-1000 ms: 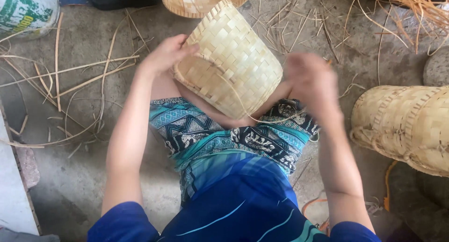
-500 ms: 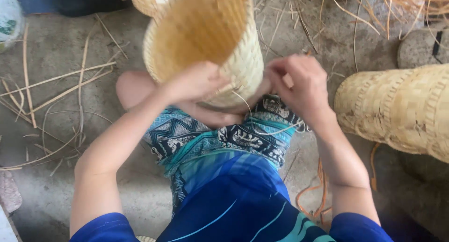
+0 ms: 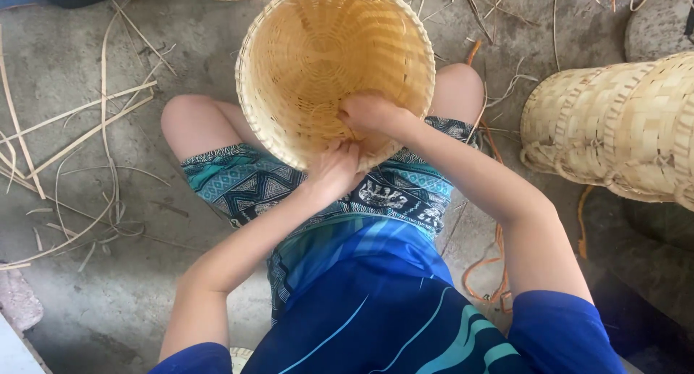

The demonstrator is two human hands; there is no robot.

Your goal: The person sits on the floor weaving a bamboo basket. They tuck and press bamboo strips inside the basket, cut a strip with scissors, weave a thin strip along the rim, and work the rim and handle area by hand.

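Since the earlier frame, the woven basket [image 3: 336,63] has been turned so that its open mouth faces the camera, where its side and rim were seen half a second ago; both hands have been brought together at its near edge.

One woven basket is held over the lap, between the two bare knees, above the patterned shorts [image 3: 303,186]. It is round, pale yellow, plaited from flat strips, with a bound rim and a hollow interior shown down to the woven bottom.

Two hands are counted. The left hand [image 3: 334,170] is closed on the near rim from outside and below, its grip narrow and holding the basket edge. The right hand [image 3: 370,114] is laid over the rim into the interior, fingers curled against the inner wall; whether a strand is pinched there cannot be told.

A stack of finished baskets [image 3: 614,132], at least three nested and lying on their side, is seen on the right, well apart from the hands. Loose cane strips [image 3: 79,125], many, are scattered on the concrete floor [image 3: 108,302] to the left. One orange cord [image 3: 495,273] lies beside the right thigh.
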